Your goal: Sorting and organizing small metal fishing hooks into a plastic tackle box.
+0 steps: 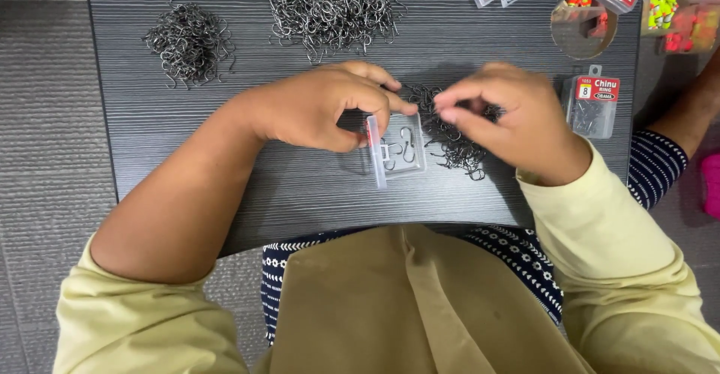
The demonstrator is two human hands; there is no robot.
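Observation:
My left hand (324, 105) rests on the dark table, its fingers curled against the raised lid of a small clear plastic box (397, 151) that lies open with a few metal hooks inside. My right hand (511, 119) hovers just right of the box, over a loose pile of dark fishing hooks (454, 149), thumb and forefinger pinched together on what looks like a hook; the fingers hide it.
Two more hook piles lie at the back, one at the left (189, 42) and one in the middle (332, 14). A shut clear hook box with a red label (592, 105) stands at the right. More boxes and coloured tackle (679, 6) crowd the back right corner. The table's front edge (315, 237) is near my body.

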